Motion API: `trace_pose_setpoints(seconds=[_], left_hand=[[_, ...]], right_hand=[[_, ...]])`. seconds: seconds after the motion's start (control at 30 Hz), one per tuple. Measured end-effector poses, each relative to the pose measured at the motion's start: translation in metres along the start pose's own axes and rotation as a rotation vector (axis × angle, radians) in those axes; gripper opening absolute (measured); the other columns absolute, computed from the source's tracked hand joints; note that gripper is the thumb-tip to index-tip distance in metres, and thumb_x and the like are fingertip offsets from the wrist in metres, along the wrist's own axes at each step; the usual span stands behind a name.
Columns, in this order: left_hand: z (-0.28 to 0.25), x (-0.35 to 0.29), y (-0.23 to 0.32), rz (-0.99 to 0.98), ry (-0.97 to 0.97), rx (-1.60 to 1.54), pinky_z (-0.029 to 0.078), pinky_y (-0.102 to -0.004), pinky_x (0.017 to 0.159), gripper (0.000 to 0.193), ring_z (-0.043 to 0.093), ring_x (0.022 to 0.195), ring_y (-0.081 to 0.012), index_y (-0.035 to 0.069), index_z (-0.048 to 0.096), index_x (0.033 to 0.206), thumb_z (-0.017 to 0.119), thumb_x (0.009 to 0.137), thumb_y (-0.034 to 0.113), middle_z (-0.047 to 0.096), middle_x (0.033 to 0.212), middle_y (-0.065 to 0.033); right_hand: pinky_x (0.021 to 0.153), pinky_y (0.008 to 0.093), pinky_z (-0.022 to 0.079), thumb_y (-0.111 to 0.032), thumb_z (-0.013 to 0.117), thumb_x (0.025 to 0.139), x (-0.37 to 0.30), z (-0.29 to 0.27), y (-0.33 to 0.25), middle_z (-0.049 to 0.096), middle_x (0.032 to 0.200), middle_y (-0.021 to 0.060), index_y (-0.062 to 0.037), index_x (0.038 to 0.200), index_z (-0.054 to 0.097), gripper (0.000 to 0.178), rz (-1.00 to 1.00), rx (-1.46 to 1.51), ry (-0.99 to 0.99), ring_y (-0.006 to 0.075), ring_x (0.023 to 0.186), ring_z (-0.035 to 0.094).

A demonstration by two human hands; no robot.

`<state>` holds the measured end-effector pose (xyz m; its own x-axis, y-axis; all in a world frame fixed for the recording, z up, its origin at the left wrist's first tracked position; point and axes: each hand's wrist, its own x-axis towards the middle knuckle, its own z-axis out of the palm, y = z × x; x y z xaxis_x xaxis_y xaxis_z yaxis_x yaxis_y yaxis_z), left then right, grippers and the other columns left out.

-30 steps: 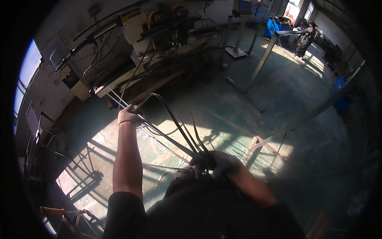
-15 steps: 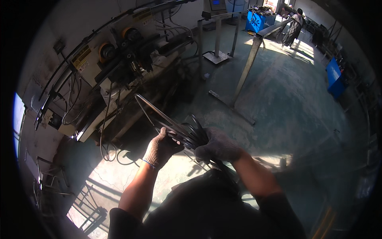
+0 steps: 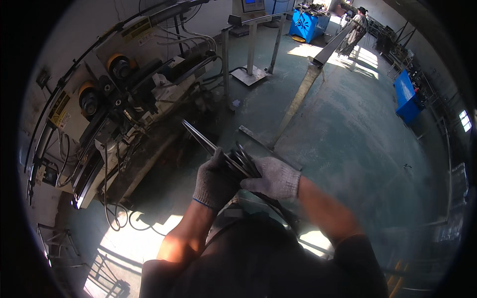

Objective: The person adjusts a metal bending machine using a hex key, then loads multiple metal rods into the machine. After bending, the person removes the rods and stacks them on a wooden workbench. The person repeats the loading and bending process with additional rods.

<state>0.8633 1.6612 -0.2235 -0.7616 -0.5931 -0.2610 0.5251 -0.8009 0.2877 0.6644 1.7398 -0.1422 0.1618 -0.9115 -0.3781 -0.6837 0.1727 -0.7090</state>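
Observation:
Several thin, dark, shiny metal rods with bent, looped ends (image 3: 200, 135) are bunched between my two hands, in front of my body. My left hand (image 3: 214, 183), in a knitted work glove, is closed round the left side of the bundle, thumb on top. My right hand (image 3: 276, 178), gloved in the same way, grips the bundle from the right, its thumb toward the left glove. The longest rods slant up and left beyond my left hand. Other parts of the bundle run down past my right hand, and the gloves hide its middle.
To my left stands a large machine (image 3: 144, 97) with hanging cables. A metal stand (image 3: 251, 74) and a long, slanting metal support (image 3: 297, 102) with a floor-level bar are ahead. Farther off are a blue machine (image 3: 307, 25), a person (image 3: 355, 32) and a blue panel (image 3: 407, 97).
My view has turned rightward, so the machine sits farther left. My left hand has come nearer my right and closed more fully round the rods. Both hands keep the bundle.

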Motion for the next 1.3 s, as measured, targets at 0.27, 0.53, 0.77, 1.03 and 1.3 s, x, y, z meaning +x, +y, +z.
trace_pose_setpoints(seconds=[0.27, 0.53, 0.77, 1.03, 1.3], left_hand=[[0.018, 0.112, 0.031, -0.128, 0.213, 0.297, 0.063, -0.0517, 0.102, 0.027, 0.076, 0.109, -0.0322, -0.002, 0.074, 0.125, 0.063, 0.118, 0.022, 0.078, 0.117, -0.0133], [0.002, 0.186, 0.026, -0.002, -0.006, 0.480, 0.064, -0.0394, 0.089, 0.015, 0.081, 0.105, -0.0237, 0.002, 0.083, 0.117, 0.081, 0.103, 0.005, 0.084, 0.111, -0.0122], [0.008, 0.237, 0.021, 0.020, -0.151, 0.189, 0.058, -0.0462, 0.117, 0.031, 0.075, 0.126, -0.0333, -0.005, 0.069, 0.137, 0.062, 0.107, 0.003, 0.078, 0.133, -0.0164], [0.076, 0.260, 0.045, 0.082, -0.222, 0.007, 0.050, -0.0632, 0.125, 0.036, 0.071, 0.126, -0.0369, 0.007, 0.063, 0.140, 0.070, 0.105, 0.002, 0.075, 0.128, -0.0092], [0.104, 0.288, 0.022, 0.158, -0.167, -0.031, 0.053, -0.0657, 0.122, 0.038, 0.073, 0.121, -0.0426, 0.005, 0.063, 0.140, 0.069, 0.104, -0.001, 0.076, 0.125, -0.0157]], right_hand=[[0.096, 0.0554, 0.059, -0.047, 0.070, 0.109, 0.050, -0.067, 0.014, 0.078, 0.109, 0.0321, 0.0012, 0.111, 0.082, 0.050, 0.310, -0.074, 0.453, 0.0506, 0.111, 0.076], [0.099, 0.0568, 0.059, -0.030, 0.071, 0.104, 0.129, -0.127, 0.036, 0.078, 0.111, 0.0271, -0.0031, 0.125, 0.076, 0.035, -0.030, -0.187, 0.532, 0.0490, 0.111, 0.075], [0.116, 0.0533, 0.054, -0.027, 0.075, 0.102, 0.138, -0.156, 0.050, 0.078, 0.128, 0.0231, -0.0032, 0.146, 0.070, 0.050, -0.193, -0.441, 0.652, 0.0446, 0.134, 0.067], [0.133, 0.0517, 0.041, -0.044, 0.091, 0.095, 0.012, -0.189, 0.179, 0.060, 0.165, 0.0251, -0.0058, 0.177, 0.039, 0.104, -0.196, 0.220, 0.326, 0.0424, 0.155, 0.057], [0.129, 0.0466, 0.042, -0.083, 0.079, 0.093, 0.067, -0.104, 0.233, 0.058, 0.160, 0.0201, 0.0055, 0.175, 0.035, 0.129, -0.365, 0.810, 1.008, 0.0307, 0.149, 0.059]])
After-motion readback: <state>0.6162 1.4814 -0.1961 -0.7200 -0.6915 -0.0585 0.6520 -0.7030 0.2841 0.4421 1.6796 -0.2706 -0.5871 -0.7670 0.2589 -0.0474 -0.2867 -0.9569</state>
